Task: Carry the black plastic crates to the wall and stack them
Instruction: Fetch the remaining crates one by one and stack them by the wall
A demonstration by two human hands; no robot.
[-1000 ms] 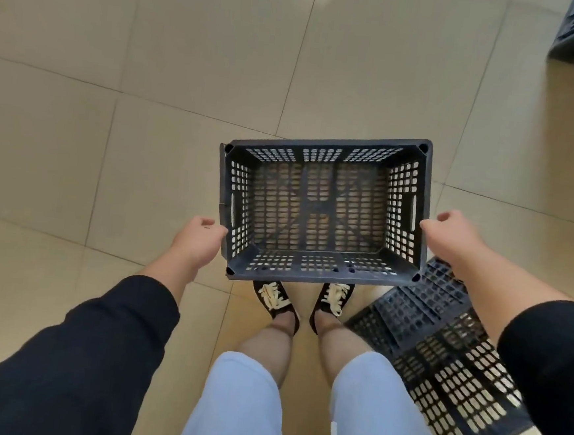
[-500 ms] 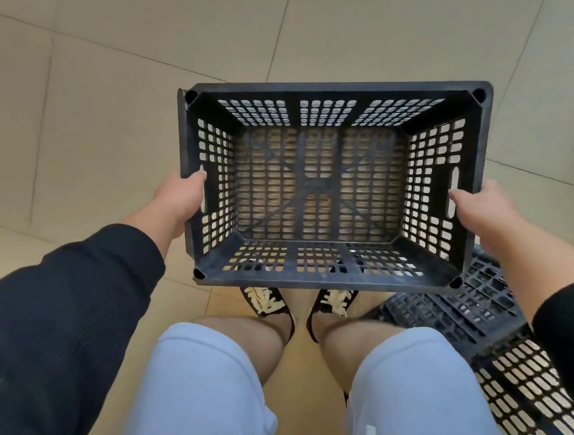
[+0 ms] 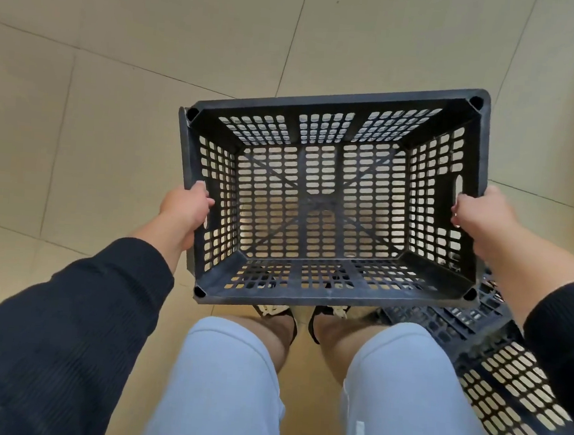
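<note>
Lifted higher, black crate (image 3: 328,200) hangs above another crate (image 3: 493,367).

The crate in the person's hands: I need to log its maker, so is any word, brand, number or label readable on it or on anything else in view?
None can be read.
The crate, held by the left hand and right hand, shows only bare black plastic.
The shorts bear a small white tab, with no lettering that can be made out.
The crate on the floor: no marking visible.
</note>
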